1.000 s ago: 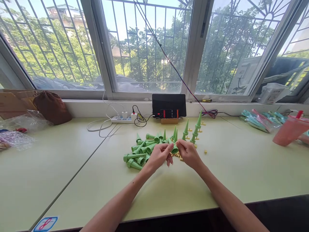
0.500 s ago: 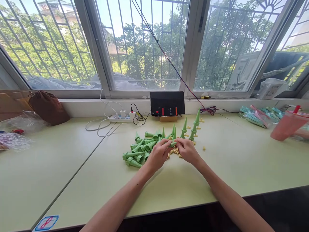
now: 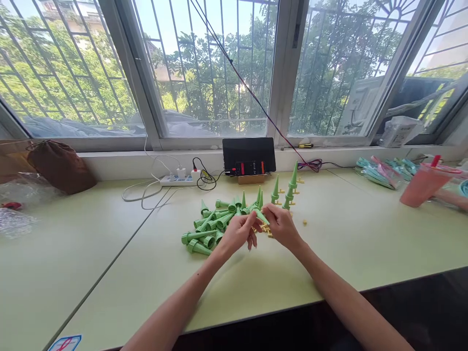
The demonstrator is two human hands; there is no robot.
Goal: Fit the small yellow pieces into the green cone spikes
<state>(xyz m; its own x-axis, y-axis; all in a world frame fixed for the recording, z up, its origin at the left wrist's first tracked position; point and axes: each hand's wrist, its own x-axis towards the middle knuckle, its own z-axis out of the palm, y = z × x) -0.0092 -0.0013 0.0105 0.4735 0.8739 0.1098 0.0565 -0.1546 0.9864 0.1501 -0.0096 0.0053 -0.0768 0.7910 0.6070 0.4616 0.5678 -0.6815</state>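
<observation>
Across the worktop (image 3: 351,224), the pile (image 3: 223,222) left of the frame's centre seems likeliest to shift: the cones lie loosely over one another, and a nudge from the left hand (image 3: 237,231) could set some rolling. The taller stack (image 3: 293,181), right of centre, could topple if the right hand (image 3: 281,224) knocks it, since it stands just beyond the knuckles. At mid-frame the left hand pinches one cone (image 3: 261,216) between thumb and fingers; a slack grip could let it slip. The right hand is curled beside it, though I can't tell what it pinches. Yellow pieces (image 3: 268,231) beneath could scatter under a stray finger. The held cone is light green and slender, slanting toward the lower right, partly covered by fingers.
</observation>
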